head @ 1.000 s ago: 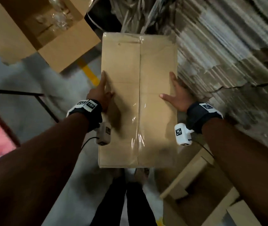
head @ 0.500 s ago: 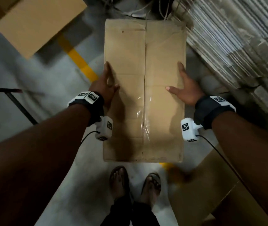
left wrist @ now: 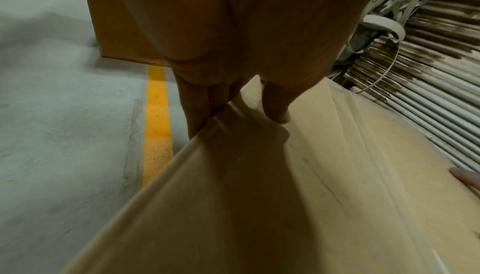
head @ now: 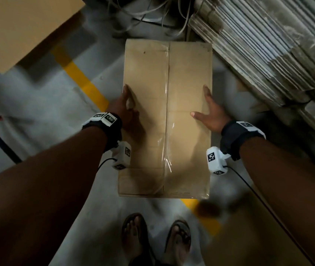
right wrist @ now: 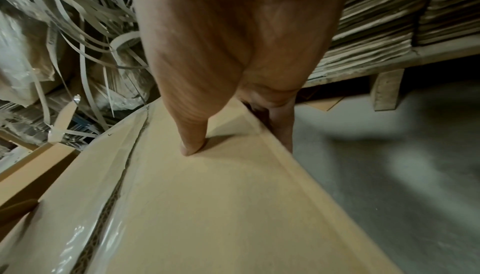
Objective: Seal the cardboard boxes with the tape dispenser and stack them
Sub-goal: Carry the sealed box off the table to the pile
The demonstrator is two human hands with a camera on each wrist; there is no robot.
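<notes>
Brown taped cardboard box (head: 187, 89): we clasp its side edges, left hand (head: 123, 110) and right hand (head: 213, 117); fingers (right wrist: 281, 126) beyond the edges stay hidden.

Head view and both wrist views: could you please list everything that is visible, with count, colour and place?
Taped box: one, brown, clear tape along its top seam, held between both hands above the floor.
Other box: one, brown, far left on the floor.
Flat cardboard stack: one pile, grey-brown, right of the taped box.
Loose straps: a tangle, whitish, beyond the taped box.
Floor line: one, yellow, on the grey floor, passing under the taped box.
Wrist cameras: two, white, one under each wrist.
Sandalled feet: two, below the taped box.
Left hand: grips the box's left edge.
Right hand: grips the right edge, thumb on top.
</notes>
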